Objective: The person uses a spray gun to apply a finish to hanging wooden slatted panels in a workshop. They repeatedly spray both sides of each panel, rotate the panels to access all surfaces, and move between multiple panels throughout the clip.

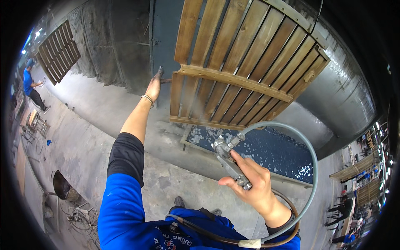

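A slatted brown wooden panel [246,79] hangs tilted in front of me, with a crossbar along its middle. My left hand [154,88] reaches out to the panel's left edge. Its dark-stained fingers are stretched out and apart, one of them at or touching the wood. In my right hand [256,183] is a metal spray gun [229,160], held below the panel and pointed up at its lower slats. A pale mist shows before those slats. From the gun a clear hose [312,156] loops right and down; a brown hose [208,234] crosses my waist.
Beneath the panel lies a trough of dark liquid with foam [254,146]. A curved metal sheet [333,91] stands at right. Far left, another person [31,83] stands beside a second hanging slatted panel [58,52]. A round dark container [62,185] and tangled hoses [83,221] lie lower left.
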Action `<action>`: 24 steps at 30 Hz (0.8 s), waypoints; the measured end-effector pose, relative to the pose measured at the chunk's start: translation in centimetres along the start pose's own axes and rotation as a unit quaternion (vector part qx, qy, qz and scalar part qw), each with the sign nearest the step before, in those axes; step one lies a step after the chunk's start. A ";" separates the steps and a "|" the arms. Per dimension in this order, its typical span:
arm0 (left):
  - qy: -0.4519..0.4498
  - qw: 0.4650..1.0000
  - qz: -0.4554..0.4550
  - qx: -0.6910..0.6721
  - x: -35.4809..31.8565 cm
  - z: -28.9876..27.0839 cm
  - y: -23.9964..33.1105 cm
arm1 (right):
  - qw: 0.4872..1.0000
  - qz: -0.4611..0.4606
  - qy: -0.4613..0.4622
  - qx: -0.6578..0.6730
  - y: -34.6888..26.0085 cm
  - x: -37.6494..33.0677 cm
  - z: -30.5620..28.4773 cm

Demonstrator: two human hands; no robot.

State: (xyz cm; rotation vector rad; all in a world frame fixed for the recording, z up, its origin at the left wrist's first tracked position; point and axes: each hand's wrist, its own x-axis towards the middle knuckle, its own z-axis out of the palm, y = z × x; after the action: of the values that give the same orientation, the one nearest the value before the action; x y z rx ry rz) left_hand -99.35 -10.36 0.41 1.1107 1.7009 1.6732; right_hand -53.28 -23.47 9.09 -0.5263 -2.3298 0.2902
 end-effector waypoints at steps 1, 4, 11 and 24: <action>0.003 1.000 -0.006 0.022 -0.4 -0.3 0.0 | 1.000 -0.020 0.004 0.003 -0.2 0.1 0.1; 0.000 1.000 -0.011 0.024 -0.9 -0.7 -0.3 | 0.997 0.010 -0.075 -0.028 -0.6 0.2 1.4; -0.001 0.999 -0.006 -0.037 -0.5 -1.9 -2.3 | 0.999 -0.027 -0.033 -0.028 -2.1 3.1 -2.5; -0.011 1.000 -0.014 -0.007 -2.4 -2.6 -2.5 | 0.951 -0.201 0.211 -0.102 -5.6 11.0 -12.1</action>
State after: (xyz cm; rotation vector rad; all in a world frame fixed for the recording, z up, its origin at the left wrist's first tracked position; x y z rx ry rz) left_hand -100.66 -13.53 -2.20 1.0911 1.6811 1.6471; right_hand -53.70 -22.83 26.40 -0.1750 -1.9914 -0.2402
